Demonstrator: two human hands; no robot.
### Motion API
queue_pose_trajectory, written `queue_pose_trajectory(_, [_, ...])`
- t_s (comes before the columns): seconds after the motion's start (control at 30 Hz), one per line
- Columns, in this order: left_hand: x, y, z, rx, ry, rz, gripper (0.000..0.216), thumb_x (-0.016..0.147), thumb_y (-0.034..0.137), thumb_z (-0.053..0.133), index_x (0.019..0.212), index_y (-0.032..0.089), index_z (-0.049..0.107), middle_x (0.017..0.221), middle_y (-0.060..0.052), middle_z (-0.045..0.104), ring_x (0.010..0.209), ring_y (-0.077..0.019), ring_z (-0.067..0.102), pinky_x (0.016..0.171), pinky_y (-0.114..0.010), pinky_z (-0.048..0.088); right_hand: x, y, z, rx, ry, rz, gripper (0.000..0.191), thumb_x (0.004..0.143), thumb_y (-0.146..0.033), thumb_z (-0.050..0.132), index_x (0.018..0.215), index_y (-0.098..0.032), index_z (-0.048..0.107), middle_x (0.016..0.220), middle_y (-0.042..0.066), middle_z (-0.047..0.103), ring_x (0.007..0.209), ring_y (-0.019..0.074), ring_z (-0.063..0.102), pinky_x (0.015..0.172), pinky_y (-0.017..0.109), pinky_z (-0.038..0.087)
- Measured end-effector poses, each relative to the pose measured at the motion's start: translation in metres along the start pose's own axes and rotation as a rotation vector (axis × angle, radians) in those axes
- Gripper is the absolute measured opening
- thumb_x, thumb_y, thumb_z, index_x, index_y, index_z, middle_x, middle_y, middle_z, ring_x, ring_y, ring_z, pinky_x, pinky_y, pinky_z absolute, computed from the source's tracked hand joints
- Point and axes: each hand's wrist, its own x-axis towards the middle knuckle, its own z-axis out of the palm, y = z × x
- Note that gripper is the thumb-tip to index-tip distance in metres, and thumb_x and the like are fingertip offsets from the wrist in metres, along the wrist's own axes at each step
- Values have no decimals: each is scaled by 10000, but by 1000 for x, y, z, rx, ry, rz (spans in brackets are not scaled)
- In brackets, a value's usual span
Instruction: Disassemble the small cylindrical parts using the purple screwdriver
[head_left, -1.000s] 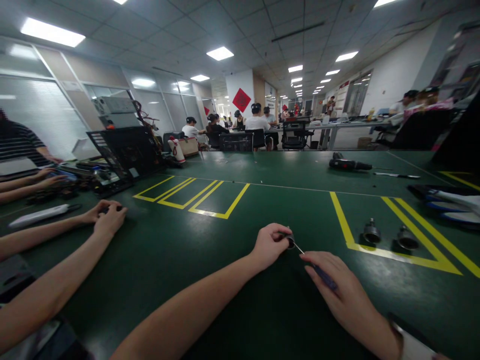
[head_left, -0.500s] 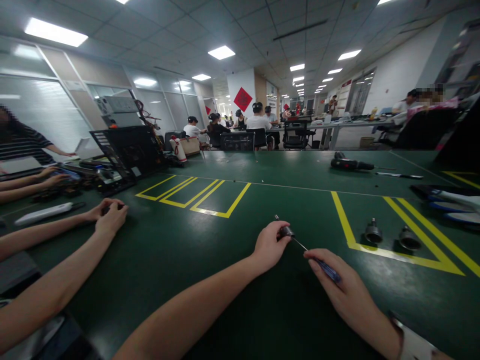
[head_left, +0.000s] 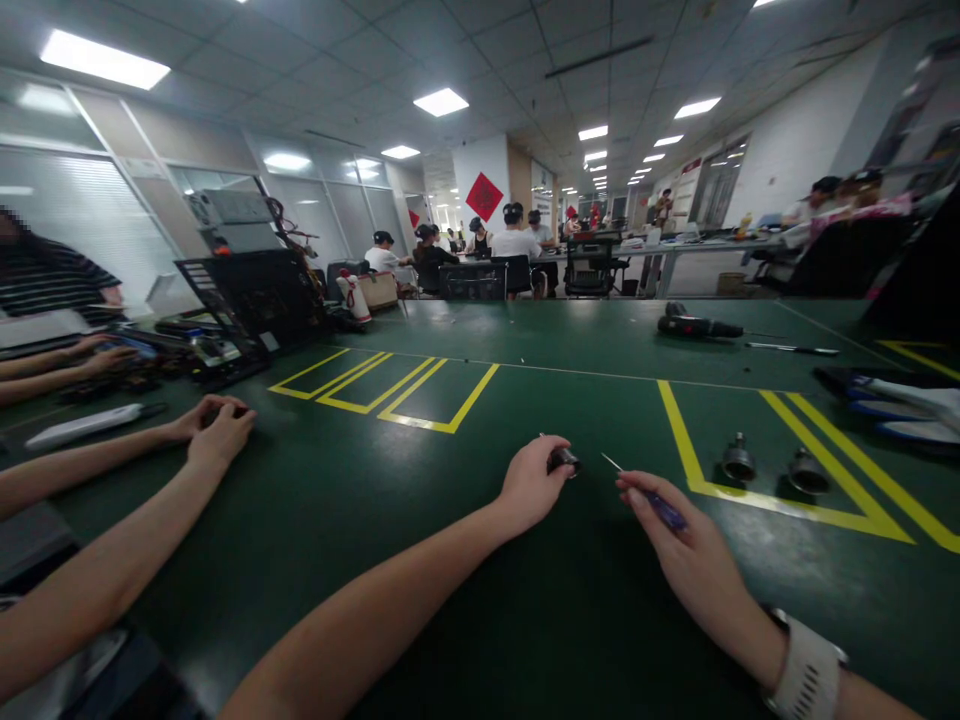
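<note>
My left hand (head_left: 534, 482) is closed around a small dark metal cup-shaped hole saw (head_left: 568, 461), its round open end facing right; the fingers cover most of it. To the right, my right hand (head_left: 679, 540) grips a screwdriver (head_left: 664, 511) by its bluish translucent handle. Its thin shaft points up and left, with the tip a short gap from the hole saw. Two similar metal hole saws, one (head_left: 739, 460) on the left and another (head_left: 808, 472) on the right, stand stem-up inside a yellow taped outline (head_left: 701, 470) on the green table.
A power drill (head_left: 701, 325) and a pen-like rod (head_left: 791, 348) lie farther back. Blue-and-white tools (head_left: 907, 405) are at right. At left, a neighbour's hands (head_left: 217, 425) work near a white device (head_left: 86, 425). More yellow outlines (head_left: 454, 430) mark the table (head_left: 420, 520).
The screwdriver tip has come away from the hole saw, leaving a gap. My left hand has shifted slightly left and the hole saw's open end has turned more into view.
</note>
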Motion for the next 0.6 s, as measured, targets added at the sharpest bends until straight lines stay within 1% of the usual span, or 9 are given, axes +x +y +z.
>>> queue_pose_trajectory(0.1, [3,2,5,-42,-52,15,312,808,188,587,1119,213,572,1075,-41,609,973,-186,569,858,-345,468,-12,-6,-1,-115,18,-343,252,880,-242,470,1098,-245,596,1058,86,665,968,232,633,808,405,530])
queue_pose_trajectory(0.2, [9,7,14,-67,-125,42,307,789,184,604,1096,196,581,1038,-50,623,943,-187,583,853,-357,469,-23,-15,-3,-213,-88,-670,373,840,-80,450,1151,-251,562,1087,90,662,1008,215,619,811,381,524])
queue_pose_trajectory(0.3, [16,19,27,-106,-222,97,332,773,158,605,1102,182,565,979,-47,640,877,-178,603,816,-346,483,-22,-20,-6,-281,-129,-803,391,804,-34,465,1122,-240,566,1091,88,675,1027,220,618,858,405,497])
queue_pose_trajectory(0.33, [18,24,32,-122,-247,141,329,780,150,587,1107,178,560,974,-48,642,868,-177,605,809,-343,486,-18,-20,-8,-297,-108,-789,369,803,-42,474,1097,-241,573,1079,85,680,1024,227,619,863,416,492])
queue_pose_trajectory(0.4, [21,37,43,-140,-274,191,305,779,147,583,1082,191,575,992,-38,645,886,-172,605,819,-324,484,-6,-17,-14,-304,-15,-680,276,810,-92,493,1021,-243,589,1035,86,686,985,248,629,834,436,497])
queue_pose_trajectory(0.47, [22,51,55,-160,-261,244,315,787,155,577,1102,174,567,1015,-64,645,887,-188,610,796,-330,493,10,-13,-23,-258,128,-473,146,818,-169,493,919,-230,579,986,101,678,915,263,637,778,450,510])
queue_pose_trajectory(0.5, [23,58,60,-151,-280,245,338,784,159,586,1120,165,558,1007,-72,649,868,-195,616,771,-330,501,18,-11,-29,-220,172,-368,115,814,-206,495,902,-223,568,1018,117,668,930,275,630,789,468,503])
queue_pose_trajectory(0.53, [24,64,65,-134,-301,240,358,773,146,595,1128,161,555,1011,-77,651,866,-198,618,758,-329,506,25,-9,-34,-187,205,-262,110,801,-237,506,894,-221,563,1036,122,664,925,282,627,788,479,499])
queue_pose_trajectory(0.6, [26,74,74,-110,-278,202,348,775,141,587,1122,148,559,1010,-86,653,861,-200,617,760,-335,509,36,-6,-44,-116,294,-107,109,766,-280,532,857,-222,554,1026,117,664,923,291,622,800,496,487])
